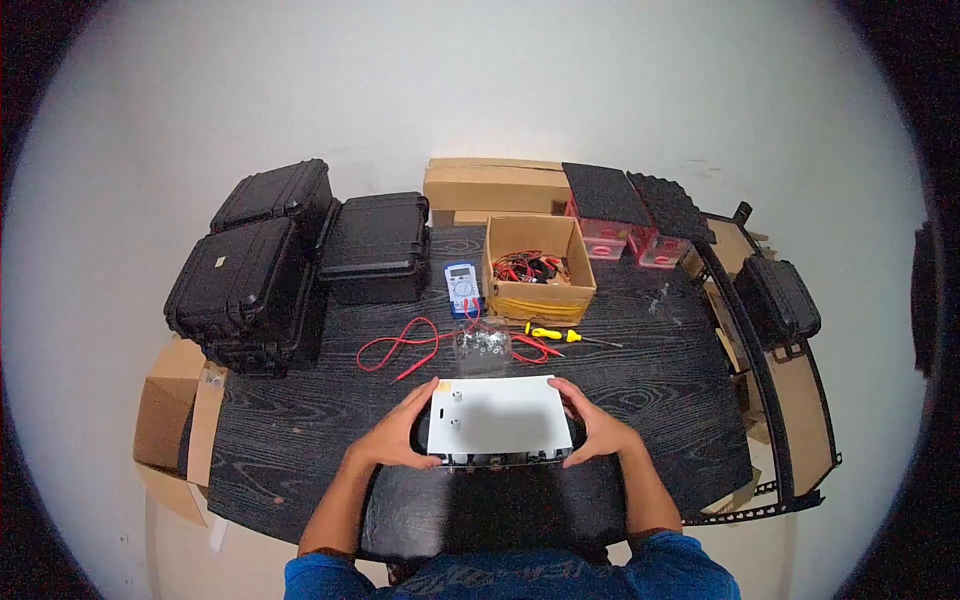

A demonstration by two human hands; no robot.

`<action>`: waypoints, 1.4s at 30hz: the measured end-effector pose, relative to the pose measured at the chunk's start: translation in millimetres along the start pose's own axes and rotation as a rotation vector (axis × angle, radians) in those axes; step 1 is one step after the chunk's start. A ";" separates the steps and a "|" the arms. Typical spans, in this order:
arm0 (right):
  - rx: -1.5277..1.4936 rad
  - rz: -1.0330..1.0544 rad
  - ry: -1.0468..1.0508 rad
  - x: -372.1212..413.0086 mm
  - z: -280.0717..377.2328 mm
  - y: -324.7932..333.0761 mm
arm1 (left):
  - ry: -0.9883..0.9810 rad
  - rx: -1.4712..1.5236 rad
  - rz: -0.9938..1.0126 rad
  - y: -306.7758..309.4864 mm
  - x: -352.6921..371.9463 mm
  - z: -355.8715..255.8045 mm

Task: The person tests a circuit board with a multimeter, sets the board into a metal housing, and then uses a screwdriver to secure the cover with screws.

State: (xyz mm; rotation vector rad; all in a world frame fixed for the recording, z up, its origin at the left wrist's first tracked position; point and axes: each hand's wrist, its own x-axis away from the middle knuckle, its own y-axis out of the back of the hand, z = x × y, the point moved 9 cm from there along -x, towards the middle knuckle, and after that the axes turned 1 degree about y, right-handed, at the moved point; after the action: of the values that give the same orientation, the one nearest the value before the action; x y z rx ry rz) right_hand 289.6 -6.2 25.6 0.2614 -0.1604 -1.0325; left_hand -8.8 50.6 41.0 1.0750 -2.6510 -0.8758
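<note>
Both hands hold a white metal box (505, 418) at the near edge of the dark wood-grain surface (660, 400), directly in front of the person. The left hand (400, 437) wraps the box's left end with its fingers (425, 393) curled over the far corner, and the right hand (597, 430) clasps the right end in the same way, so both sets of fingers are closed on the box. The box lies flat with its broad pale face up. Two small studs stand on that face near the left end, and a dark strip runs along the edge nearest the person. Just beyond the box lies a small clear bag (483, 346) of metal parts, with red test leads (398, 347) looping to its left and running back to a blue multimeter (462, 288). To the right of the bag lies a yellow-handled screwdriver (547, 332). Behind these stands an open cardboard box (540, 290) holding red and black wires. Black hard cases (255, 285) are stacked along the left side of the surface, and another black case (780, 298) sits off its right edge. At the back right, two dark foam pads (603, 193) rest on pink containers (608, 243).
</note>
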 end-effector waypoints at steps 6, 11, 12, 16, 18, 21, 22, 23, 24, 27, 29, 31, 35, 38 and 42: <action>0.024 -0.018 0.014 -0.8 -3.4 1.5 | -0.007 -0.007 0.009 -1.6 -0.3 -0.7; 0.102 -0.044 0.038 -1.4 9.5 3.8 | 0.003 0.032 0.007 -2.5 -0.8 3.1; 0.089 -0.047 0.036 -1.7 9.3 3.8 | -0.002 0.043 0.006 -2.6 -1.4 6.3; 0.046 -0.061 0.029 -1.8 5.7 3.7 | -0.010 0.059 0.030 -2.3 -0.3 4.0; 0.042 -0.062 0.019 -1.6 5.3 3.5 | -0.009 0.050 0.040 -3.5 0.0 7.6; 0.053 -0.042 0.007 -3.4 6.9 3.1 | 0.011 0.033 0.054 -4.1 0.4 8.9; 0.053 -0.035 0.008 -3.6 6.0 3.1 | 0.022 0.027 0.059 -3.7 0.6 7.8; 0.053 -0.028 0.009 -3.7 5.6 2.7 | 0.017 0.025 0.066 -3.6 0.6 5.5; 0.073 -0.020 -0.004 -3.7 6.5 2.0 | 0.012 0.024 0.074 -3.4 0.4 3.0; 0.135 -0.003 -0.027 -3.5 11.8 0.2 | 0.019 0.016 0.087 -5.4 0.2 1.1; 0.178 0.005 -0.022 -3.2 13.1 -0.1 | 0.029 0.011 0.096 -6.0 0.8 1.3; 0.222 0.023 -0.005 -2.8 14.1 0.1 | 0.037 0.004 0.110 -5.6 1.5 1.6; 0.122 0.039 -0.007 -2.3 9.0 -0.7 | 0.028 -0.058 0.130 -6.7 1.2 1.7; 0.230 0.050 0.000 -2.7 3.0 -0.8 | 0.054 -0.072 0.125 -7.8 0.0 -0.6; 0.262 0.055 -0.017 -1.7 6.7 -1.4 | 0.056 -0.059 0.109 -9.0 -0.3 0.9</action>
State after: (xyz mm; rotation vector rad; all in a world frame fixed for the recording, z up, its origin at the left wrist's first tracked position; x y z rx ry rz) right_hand 285.9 -6.3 31.6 0.4828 -0.3178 -0.9588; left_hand -3.6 46.1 35.3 0.9188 -2.5927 -0.8832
